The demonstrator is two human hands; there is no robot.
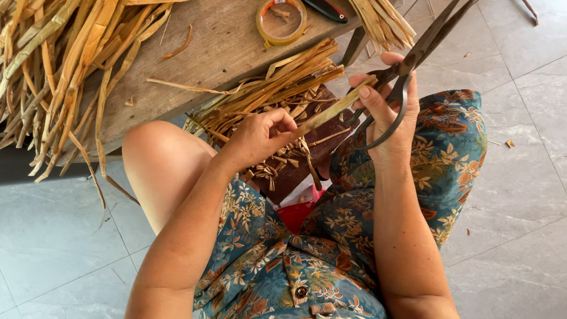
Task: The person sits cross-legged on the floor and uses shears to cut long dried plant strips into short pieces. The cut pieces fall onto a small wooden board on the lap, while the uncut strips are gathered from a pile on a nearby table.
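Holding a flat dried strip (328,112) between both hands, the person sits over the lap with the bench (218,44) just beyond the knees. The left hand (258,140) pinches the near end of the strip, fingers pressed together on it. The right hand (386,114) has its grip closed through the handles of large dark scissors (420,45), whose long blades point away past the bench edge, while its fingertips also steady the far end of the strip.

Judging by how things lie, the cutting looks partly done. Short trimmed scraps (276,169) sit heaped on the lap, below the left hand, and a bundle (276,87) of strips rests against the near edge of the bench. A large loose pile (62,37) of uncut leaves covers the bench's left end, so plenty seems left.

A yellowish tape roll (281,19), round and flat, lies on the bench beyond the bundle. A knife (314,1) with a dark handle lies beyond it. Something red (296,215), perhaps a bag, shows in the lap under the scraps; I cannot tell what it is.
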